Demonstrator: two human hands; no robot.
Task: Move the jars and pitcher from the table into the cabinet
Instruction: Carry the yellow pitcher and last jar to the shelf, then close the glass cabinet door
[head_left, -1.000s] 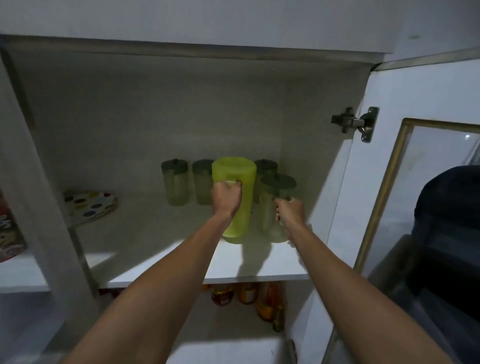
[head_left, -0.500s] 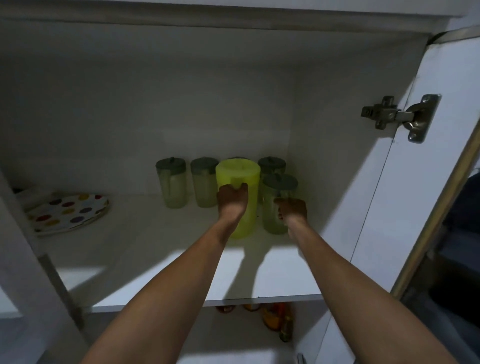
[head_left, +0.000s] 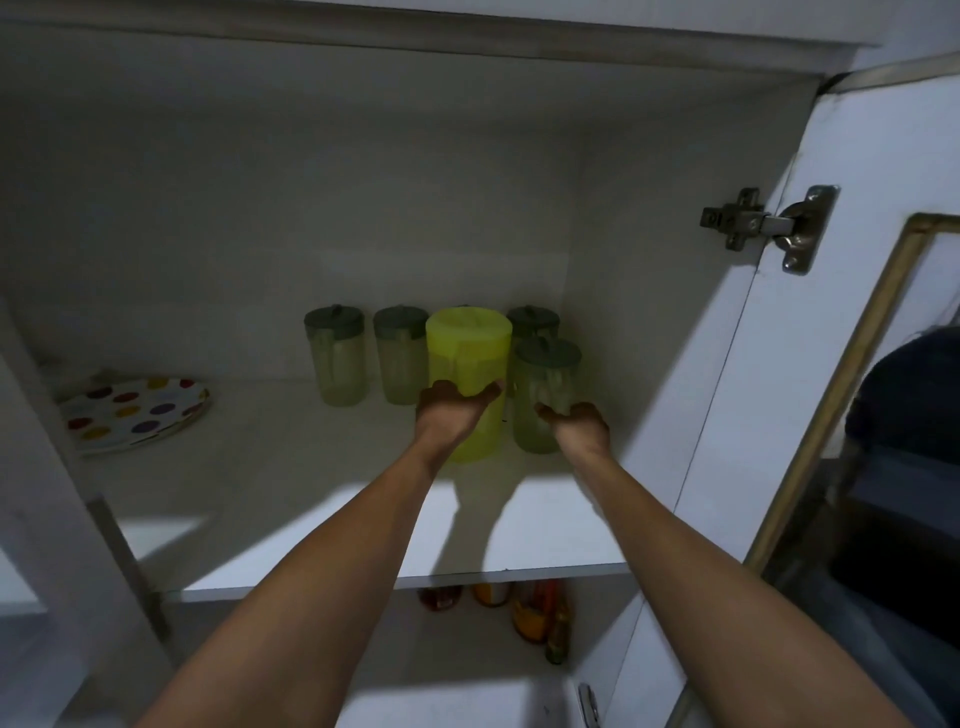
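Observation:
A yellow-green pitcher (head_left: 467, 353) stands upright on the cabinet shelf (head_left: 311, 519). My left hand (head_left: 452, 413) wraps its lower front, thumb on the left and fingers on the right. Just to its right stands a clear jar with a dark green lid (head_left: 545, 384). My right hand (head_left: 576, 423) holds that jar low on its front, thumb across the glass. Three more green-lidded jars stand behind in a row: one at the left (head_left: 335, 358), one beside it (head_left: 400, 358) and one at the back right (head_left: 532, 319), partly hidden.
A polka-dot plate (head_left: 135, 415) lies at the shelf's left. The cabinet door (head_left: 857, 338) hangs open on the right by a metal hinge (head_left: 769, 228). Several bottles (head_left: 540, 613) stand on the lower shelf.
The pitcher and the front jar have gone deeper onto the shelf, close to the back row. Both hands have slid lower on them and the left fingers look looser.

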